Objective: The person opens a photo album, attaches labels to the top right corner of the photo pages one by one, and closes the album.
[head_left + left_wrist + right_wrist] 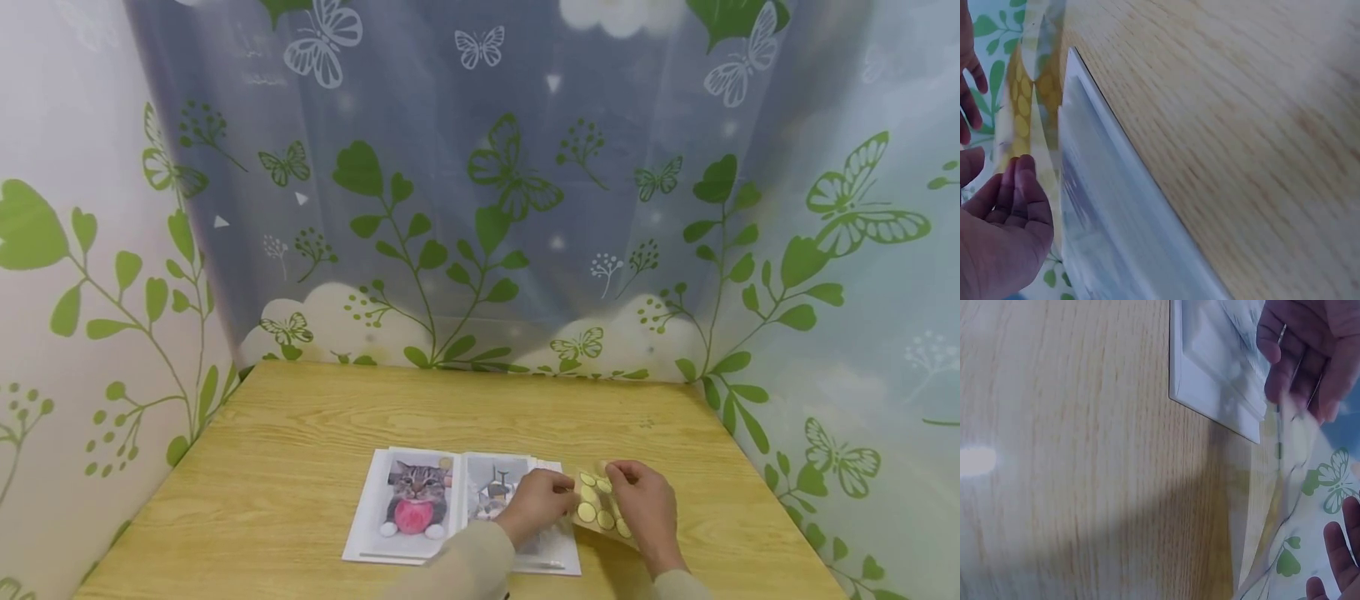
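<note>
A sheet of round gold stickers (604, 520) is held between the two hands, tilted up off the wooden table. My left hand (538, 504) pinches its left edge between thumb and fingers, over the right side of an open photo album (364, 533). At the sheet's upper right, my right hand (647, 508) pinches the edge with thumb and forefinger. Seen from the left wrist, the gold sheet (1021, 103) shows yellow beside a pale see-through layer that splits from it. The left forearm and hand cover part of the album's right page.
The album's left page bears a photo of a cat (420, 492) with a pink ball shape; a greyer photo (483, 483) is on the right page. A wood-grain table (300, 417) lies beneath. Leaf-and-butterfly curtains (450, 208) enclose its back and sides.
</note>
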The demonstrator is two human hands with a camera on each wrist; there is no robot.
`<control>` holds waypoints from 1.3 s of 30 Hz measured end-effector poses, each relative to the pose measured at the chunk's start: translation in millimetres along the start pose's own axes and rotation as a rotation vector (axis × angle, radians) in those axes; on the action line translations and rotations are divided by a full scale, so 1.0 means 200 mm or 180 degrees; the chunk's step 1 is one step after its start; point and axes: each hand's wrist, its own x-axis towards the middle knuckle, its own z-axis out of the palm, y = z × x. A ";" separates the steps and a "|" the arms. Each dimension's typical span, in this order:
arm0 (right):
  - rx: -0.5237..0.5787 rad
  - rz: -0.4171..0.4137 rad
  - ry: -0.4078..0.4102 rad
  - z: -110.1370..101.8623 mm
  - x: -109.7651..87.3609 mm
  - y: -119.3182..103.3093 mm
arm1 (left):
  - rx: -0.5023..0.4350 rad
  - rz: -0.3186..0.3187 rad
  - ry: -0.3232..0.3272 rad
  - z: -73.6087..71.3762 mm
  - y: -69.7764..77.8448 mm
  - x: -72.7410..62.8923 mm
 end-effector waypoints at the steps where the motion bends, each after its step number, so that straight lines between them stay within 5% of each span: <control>1: -0.0003 -0.0003 -0.0001 0.00 0.00 0.00 | 0.0092 0.0052 -0.0084 0.00 0.01 0.00; 6: -0.0048 0.0002 0.0013 0.01 0.00 -0.01 | 0.0359 0.0143 -0.0214 -0.02 0.02 -0.01; 14: -0.0126 -0.0032 -0.0024 0.05 0.02 0.00 | 0.0631 0.0338 -0.0096 -0.11 -0.01 -0.03; 25: -0.0277 -0.0039 -0.0175 0.10 0.03 0.01 | 0.1274 0.0307 0.0094 -0.26 -0.07 -0.09; 39: -0.0365 -0.0300 -0.0174 0.19 0.04 0.03 | 0.2295 0.0263 0.0163 -0.38 -0.16 -0.27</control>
